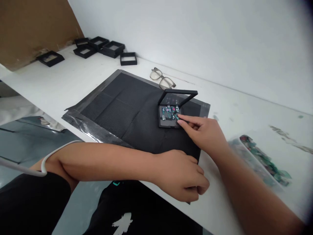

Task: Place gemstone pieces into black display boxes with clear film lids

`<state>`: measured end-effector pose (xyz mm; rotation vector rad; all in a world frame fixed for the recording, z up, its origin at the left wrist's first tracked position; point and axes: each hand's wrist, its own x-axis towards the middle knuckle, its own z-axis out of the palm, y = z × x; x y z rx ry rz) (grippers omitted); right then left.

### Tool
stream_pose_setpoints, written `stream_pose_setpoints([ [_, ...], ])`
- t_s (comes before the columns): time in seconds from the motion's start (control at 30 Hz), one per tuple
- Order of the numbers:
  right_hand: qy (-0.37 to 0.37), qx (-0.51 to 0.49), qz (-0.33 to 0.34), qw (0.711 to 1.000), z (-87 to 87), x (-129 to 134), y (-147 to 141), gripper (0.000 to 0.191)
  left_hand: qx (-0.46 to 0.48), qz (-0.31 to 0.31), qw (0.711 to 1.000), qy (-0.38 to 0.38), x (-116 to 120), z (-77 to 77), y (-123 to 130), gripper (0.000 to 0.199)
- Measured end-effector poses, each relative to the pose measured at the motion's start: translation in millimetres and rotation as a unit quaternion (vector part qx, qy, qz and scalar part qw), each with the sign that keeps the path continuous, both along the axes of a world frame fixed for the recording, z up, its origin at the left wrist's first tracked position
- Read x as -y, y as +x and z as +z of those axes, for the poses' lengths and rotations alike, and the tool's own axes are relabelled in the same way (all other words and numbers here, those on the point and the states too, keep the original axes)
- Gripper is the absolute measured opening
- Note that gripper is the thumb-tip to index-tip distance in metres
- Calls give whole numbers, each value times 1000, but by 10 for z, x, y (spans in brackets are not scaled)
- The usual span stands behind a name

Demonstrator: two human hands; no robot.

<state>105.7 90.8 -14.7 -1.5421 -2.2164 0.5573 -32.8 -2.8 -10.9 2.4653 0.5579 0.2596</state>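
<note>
A small black display box point(160, 125) stands on the black mat, its windowed lid point(197, 93) raised. Several teal and silver decorated press-on nails point(168, 109) lie inside on the dark lining, one or two showing pink. My right hand point(206, 132) reaches in from the right, thumb and forefinger pinched on a teal nail point(176, 116) at the box's right side. Below it, my left hand point(182, 176) rests curled at the table's front edge, knuckles up; whatever its fingers hold, if anything, is hidden.
The black mat point(110, 104) has shiny taped edges. Eyeglasses point(161, 78) lie behind the box. Several black frame boxes point(113, 48) sit at the back left. A clear plastic container point(254, 156) with green and red pieces stands right, near my forearm. A white wall rises behind.
</note>
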Motion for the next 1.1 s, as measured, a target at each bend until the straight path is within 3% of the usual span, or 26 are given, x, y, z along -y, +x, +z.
stream_pose_setpoints([
  [0.3, 60, -28, -27, 997, -30, 61, -142, 31, 37, 3, 999, 13, -21, -56, 5, 17],
  [0.67, 76, -23, -61, 995, -11, 88, -240, 27, 33, -6, 999, 19, -22, -55, 5, 23],
  [1.1, 94, -28, 2, 995, -24, 73, -210, 32, 29, -3, 999, 27, -20, -41, 3, 20],
])
